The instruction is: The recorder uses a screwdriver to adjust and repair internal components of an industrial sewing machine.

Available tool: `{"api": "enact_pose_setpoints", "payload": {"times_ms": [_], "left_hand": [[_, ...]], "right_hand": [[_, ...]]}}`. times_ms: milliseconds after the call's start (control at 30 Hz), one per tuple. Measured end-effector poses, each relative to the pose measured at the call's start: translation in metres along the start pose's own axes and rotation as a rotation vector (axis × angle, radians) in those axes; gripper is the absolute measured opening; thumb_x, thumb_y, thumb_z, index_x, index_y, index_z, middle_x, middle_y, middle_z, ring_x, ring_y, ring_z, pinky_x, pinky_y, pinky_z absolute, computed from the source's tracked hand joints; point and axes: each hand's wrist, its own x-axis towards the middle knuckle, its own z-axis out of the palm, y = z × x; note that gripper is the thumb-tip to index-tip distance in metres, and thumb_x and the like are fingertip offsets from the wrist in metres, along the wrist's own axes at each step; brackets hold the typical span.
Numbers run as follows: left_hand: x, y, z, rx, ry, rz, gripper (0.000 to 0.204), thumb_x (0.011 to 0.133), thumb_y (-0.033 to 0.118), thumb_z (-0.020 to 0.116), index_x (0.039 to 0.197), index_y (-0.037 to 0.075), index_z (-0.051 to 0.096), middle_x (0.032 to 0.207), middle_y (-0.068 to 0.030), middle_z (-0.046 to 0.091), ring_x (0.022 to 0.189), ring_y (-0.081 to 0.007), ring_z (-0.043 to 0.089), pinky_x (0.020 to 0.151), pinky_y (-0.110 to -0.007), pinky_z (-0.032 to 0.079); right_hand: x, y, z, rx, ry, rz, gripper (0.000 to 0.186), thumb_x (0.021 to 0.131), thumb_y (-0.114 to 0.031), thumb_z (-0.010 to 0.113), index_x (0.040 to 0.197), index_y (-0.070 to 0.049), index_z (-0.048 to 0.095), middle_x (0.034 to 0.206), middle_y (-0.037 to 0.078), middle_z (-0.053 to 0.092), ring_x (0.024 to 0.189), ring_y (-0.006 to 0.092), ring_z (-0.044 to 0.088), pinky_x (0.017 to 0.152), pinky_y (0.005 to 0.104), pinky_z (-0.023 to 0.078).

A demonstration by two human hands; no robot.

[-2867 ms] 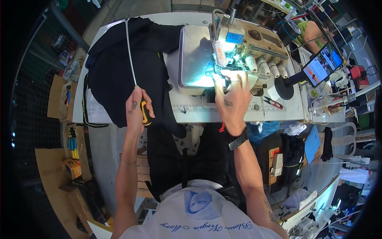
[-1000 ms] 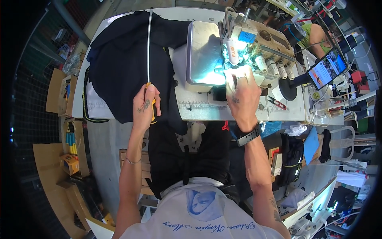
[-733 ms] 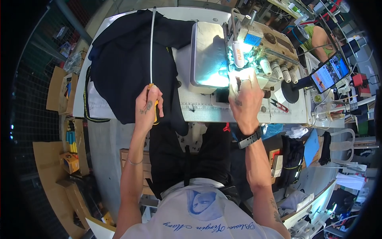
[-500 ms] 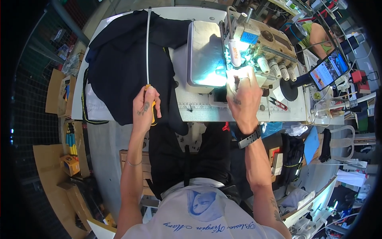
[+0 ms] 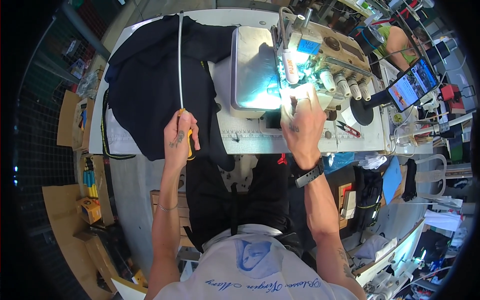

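Note:
A long-shafted screwdriver (image 5: pixel 180 65) with a yellow and black handle is gripped in my left hand (image 5: pixel 179 135), its shaft pointing away over dark fabric (image 5: pixel 145 85). My right hand (image 5: pixel 303 120) reaches into the lit needle area of an overlock sewing machine (image 5: pixel 327 47). Its fingers are bent and drawn together there; glare and the hand itself hide whatever they grip. Just above these fingertips hangs a white lamp (image 5: pixel 290 67) on a bent neck. Left of them is the machine's pale, flat cover plate (image 5: pixel 255 70).
Red-handled thread snips (image 5: pixel 348 129) lie on the white table (image 5: pixel 250 145) right of my right hand. Beyond them a phone (image 5: pixel 413 85) stands on a round black base. Cardboard boxes (image 5: pixel 70 215) sit at the left. Another person (image 5: pixel 395 45) is at the far right.
The whole scene sits slightly further left in the picture. My left hand still holds the screwdriver, and my right hand stays at the needle area with little visible movement.

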Motion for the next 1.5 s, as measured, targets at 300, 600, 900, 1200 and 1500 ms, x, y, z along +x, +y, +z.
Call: {"api": "enact_pose_setpoints", "payload": {"times_ms": [300, 600, 900, 1200, 1500], "left_hand": [[-0.001, -0.001, 0.001, 0.0, 0.018, 0.011, 0.04, 0.108, 0.04, 0.046, 0.092, 0.004, 0.054, 0.063, -0.0025, 0.049, 0.048, -0.0079, 0.046, 0.045, -0.022, 0.042], [-0.001, -0.002, 0.002, 0.011, 0.027, 0.006, 0.038, 0.109, 0.037, 0.043, 0.092, 0.005, 0.054, 0.063, -0.0013, 0.049, 0.049, -0.0067, 0.047, 0.046, -0.021, 0.043], [-0.002, 0.001, 0.005, 0.02, 0.018, 0.02, 0.041, 0.109, 0.04, 0.042, 0.092, 0.006, 0.054, 0.066, -0.0005, 0.05, 0.05, -0.0037, 0.047, 0.045, -0.018, 0.044], [-0.003, 0.003, 0.008, 0.031, 0.053, -0.018, 0.041, 0.109, 0.041, 0.042, 0.093, 0.005, 0.054, 0.065, -0.0013, 0.05, 0.049, -0.0055, 0.047, 0.046, -0.019, 0.042], [-0.002, 0.004, 0.009, 0.023, 0.056, 0.001, 0.042, 0.109, 0.042, 0.043, 0.095, 0.004, 0.055, 0.064, -0.002, 0.05, 0.049, -0.0065, 0.048, 0.046, -0.02, 0.043]], "right_hand": [[-0.003, -0.005, 0.004, 0.136, 0.121, 0.137, 0.027, 0.073, -0.003, 0.075, 0.089, 0.002, 0.054, 0.092, 0.017, 0.054, 0.074, 0.0399, 0.06, 0.06, 0.0442, 0.048], [-0.003, -0.008, 0.008, 0.107, 0.115, 0.204, 0.02, 0.076, -0.001, 0.07, 0.082, 0.004, 0.052, 0.089, 0.018, 0.052, 0.07, 0.0386, 0.058, 0.058, 0.0439, 0.046], [0.0, -0.009, 0.002, 0.153, 0.082, 0.27, 0.016, 0.078, -0.003, 0.069, 0.081, 0.005, 0.055, 0.093, 0.017, 0.053, 0.071, 0.0385, 0.06, 0.059, 0.044, 0.047], [0.001, -0.005, 0.001, 0.222, 0.118, 0.234, 0.015, 0.077, -0.003, 0.07, 0.087, 0.004, 0.06, 0.094, 0.016, 0.054, 0.071, 0.0383, 0.061, 0.06, 0.0432, 0.049], [-0.001, -0.01, 0.015, 0.202, 0.224, 0.282, 0.013, 0.076, 0.002, 0.068, 0.084, 0.004, 0.059, 0.094, 0.016, 0.057, 0.071, 0.0368, 0.06, 0.059, 0.0426, 0.047]]}}
